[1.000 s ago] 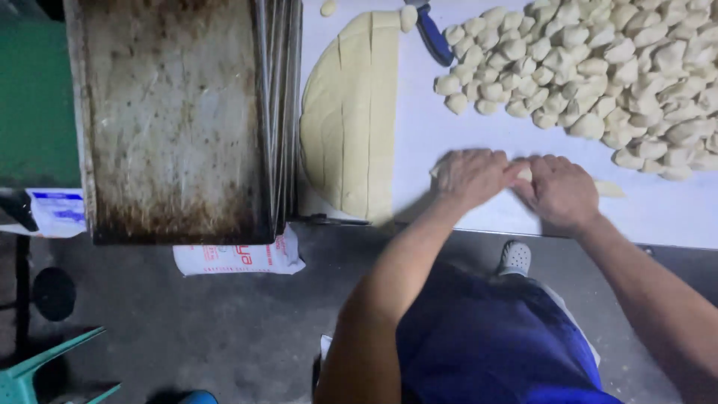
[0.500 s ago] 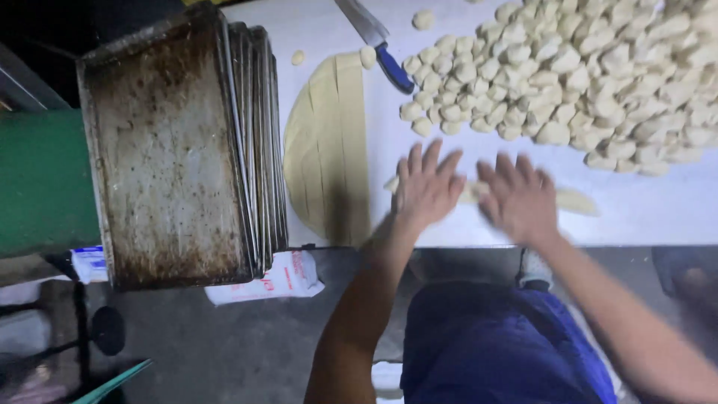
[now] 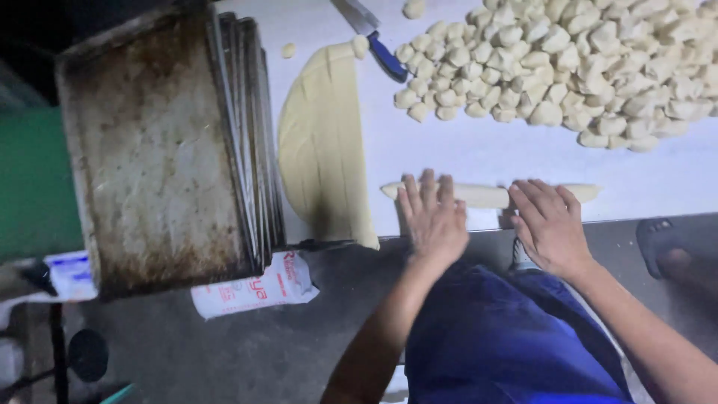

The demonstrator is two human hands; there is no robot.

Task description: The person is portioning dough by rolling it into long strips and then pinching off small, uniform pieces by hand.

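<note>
Head view: both hands flat on a dough rope (image 3: 486, 195) lying across the white desk (image 3: 464, 153) near its front edge. Left hand (image 3: 434, 217) palm down on the rope's left part, fingers (image 3: 428, 191) straight and close together, not pinching anything. Right hand (image 3: 550, 224) palm down on the right part, fingers (image 3: 535, 196) extended and slightly spread, nothing gripped. Rope ends stick out past each hand; the middle stretch shows between them. Left of the hands, a flat dough sheet (image 3: 321, 142) scored into long strips, its near corner reaching the desk edge. Far right of the desk: loose pile of cut dough pieces (image 3: 568, 67), not in any container, just heaped on the surface. A few stray pieces sit apart near the sheet's top. Blue-handled knife (image 3: 378, 41) lies between sheet and pile, blade pointing away. Only containers: stack of worn metal baking trays (image 3: 157, 142) at the desk's left end, touching the dough sheet's edge; top tray stained, nothing in it. White bag (image 3: 254, 288) on the floor under the stack. Person wears blue trousers (image 3: 508, 337).
</note>
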